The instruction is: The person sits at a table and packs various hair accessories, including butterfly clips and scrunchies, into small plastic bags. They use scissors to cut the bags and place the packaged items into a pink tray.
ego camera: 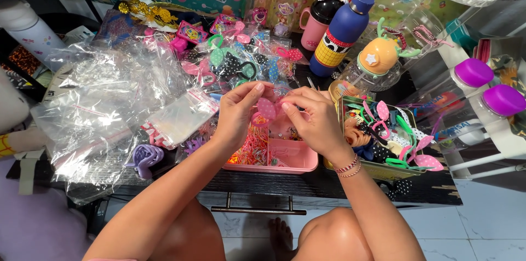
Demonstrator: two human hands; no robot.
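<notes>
My left hand and my right hand meet over the middle of a black table. Together they pinch a pink polka-dot hair bow with a thin elastic loop. Right below them sits a pink plastic tray with several small coloured rubber bands. My right wrist wears beaded bracelets.
A heap of clear plastic bags covers the left side. A metal tin of bow hair ties stands at the right. Packed hair accessories, a blue bottle, a pink bottle and an orange-lidded cup crowd the back.
</notes>
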